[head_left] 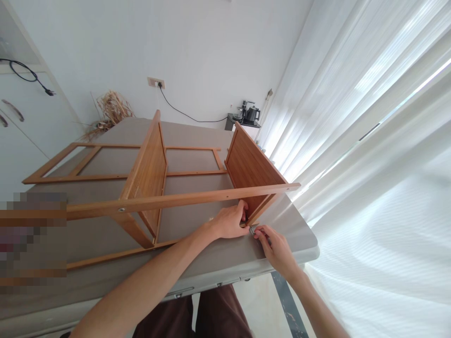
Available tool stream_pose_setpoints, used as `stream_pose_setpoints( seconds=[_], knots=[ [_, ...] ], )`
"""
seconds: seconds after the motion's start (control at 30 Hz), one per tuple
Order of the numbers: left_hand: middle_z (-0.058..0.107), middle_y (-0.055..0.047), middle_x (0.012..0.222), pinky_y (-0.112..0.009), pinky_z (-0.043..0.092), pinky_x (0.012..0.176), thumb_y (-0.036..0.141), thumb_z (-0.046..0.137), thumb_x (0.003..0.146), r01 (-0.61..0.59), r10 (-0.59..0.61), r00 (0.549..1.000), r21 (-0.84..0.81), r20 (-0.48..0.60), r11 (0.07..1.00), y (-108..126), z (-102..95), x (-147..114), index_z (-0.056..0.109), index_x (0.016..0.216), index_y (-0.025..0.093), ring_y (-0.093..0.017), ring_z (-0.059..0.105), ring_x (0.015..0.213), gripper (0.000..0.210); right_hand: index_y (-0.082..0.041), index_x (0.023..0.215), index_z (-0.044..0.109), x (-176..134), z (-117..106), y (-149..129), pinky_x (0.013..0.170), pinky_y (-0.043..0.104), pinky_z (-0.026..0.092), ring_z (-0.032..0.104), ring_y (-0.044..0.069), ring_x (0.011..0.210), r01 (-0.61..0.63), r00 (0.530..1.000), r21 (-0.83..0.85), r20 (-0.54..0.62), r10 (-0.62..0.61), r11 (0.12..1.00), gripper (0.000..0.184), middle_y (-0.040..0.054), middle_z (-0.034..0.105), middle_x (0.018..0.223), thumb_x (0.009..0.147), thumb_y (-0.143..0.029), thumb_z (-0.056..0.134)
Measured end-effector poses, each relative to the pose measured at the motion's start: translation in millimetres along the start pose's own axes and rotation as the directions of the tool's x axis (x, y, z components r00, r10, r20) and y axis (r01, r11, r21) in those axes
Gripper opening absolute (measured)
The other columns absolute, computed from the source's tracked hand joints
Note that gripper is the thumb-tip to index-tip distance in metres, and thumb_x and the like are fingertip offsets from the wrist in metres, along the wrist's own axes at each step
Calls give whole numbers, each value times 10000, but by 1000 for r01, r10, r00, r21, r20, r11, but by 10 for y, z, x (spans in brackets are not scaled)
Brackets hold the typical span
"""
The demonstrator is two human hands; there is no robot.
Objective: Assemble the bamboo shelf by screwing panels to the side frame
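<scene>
A brown wooden shelf frame (190, 198) lies on its side on the grey-covered table (190, 225), with two slatted panels standing up across it. My left hand (230, 220) is closed around the lower near corner of the right panel (253, 159), its fingertips partly hidden behind the wood. Just right of that corner, my right hand (275, 244) pinches a small silver hex key (252, 230), whose tip is at the joint. Whether the tip sits in a bolt cannot be made out. Metal bolt heads show on the upper rail.
A kettle (252, 114) stands on a small black stand beyond the table. Dried stalks (114, 107) are at the back left. White curtains (369, 188) hang close along the right side. The table's near edge is just before my legs. A pixelated patch covers the left end.
</scene>
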State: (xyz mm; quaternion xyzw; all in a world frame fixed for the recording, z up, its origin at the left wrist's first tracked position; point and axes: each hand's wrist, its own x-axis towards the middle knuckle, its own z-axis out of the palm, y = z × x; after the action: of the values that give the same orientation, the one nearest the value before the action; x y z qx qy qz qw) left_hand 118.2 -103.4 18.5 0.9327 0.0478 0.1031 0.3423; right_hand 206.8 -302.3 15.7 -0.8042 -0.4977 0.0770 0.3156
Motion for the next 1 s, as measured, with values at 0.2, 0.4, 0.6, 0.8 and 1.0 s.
stream_pose_setpoints(
  seconds=[0.2, 0.4, 0.6, 0.8, 1.0],
  knots=[
    [668, 0, 940, -300, 451, 642, 386, 655, 743, -3, 3, 1000, -4, -20, 1000, -4, 3, -8, 396, 1074, 244, -212, 656, 819, 443, -253, 909, 571, 11, -5, -33, 650, 261, 451, 603, 164, 754, -37, 999, 8, 2, 37, 999, 264, 4, 646, 835, 1017, -395, 376],
    [676, -9, 950, -314, 462, 658, 370, 659, 742, 21, -21, 1000, 1, -6, 1000, 38, -31, -21, 401, 1097, 240, -228, 669, 840, 458, -255, 908, 575, 2, 0, -26, 635, 270, 467, 610, 172, 729, -45, 999, 11, -10, 45, 999, 284, 16, 660, 847, 1014, -416, 366],
    [672, -10, 951, -308, 464, 650, 369, 661, 736, 16, -16, 1000, 8, -7, 1000, 27, -21, -17, 400, 1095, 238, -224, 667, 833, 463, -257, 890, 560, 33, -32, -50, 649, 256, 474, 624, 160, 715, -28, 1000, 10, 0, 28, 1000, 261, -2, 671, 827, 1009, -402, 379],
    [675, 1, 942, -307, 456, 644, 369, 658, 733, 1, 0, 1000, 6, -23, 1000, 8, -7, -16, 395, 1098, 241, -216, 662, 807, 467, -250, 881, 561, 46, -63, -64, 642, 254, 469, 619, 154, 714, -28, 999, 4, 28, 28, 1000, 281, 0, 677, 833, 1012, -411, 372],
    [680, -6, 959, -310, 462, 658, 370, 665, 739, 21, -21, 1000, 12, 1, 1000, 21, -19, -13, 400, 1103, 240, -224, 670, 849, 469, -251, 910, 558, 77, -113, -114, 655, 271, 476, 641, 169, 747, -16, 998, 22, 67, 15, 1000, 275, 8, 681, 830, 1014, -400, 353]
  ],
)
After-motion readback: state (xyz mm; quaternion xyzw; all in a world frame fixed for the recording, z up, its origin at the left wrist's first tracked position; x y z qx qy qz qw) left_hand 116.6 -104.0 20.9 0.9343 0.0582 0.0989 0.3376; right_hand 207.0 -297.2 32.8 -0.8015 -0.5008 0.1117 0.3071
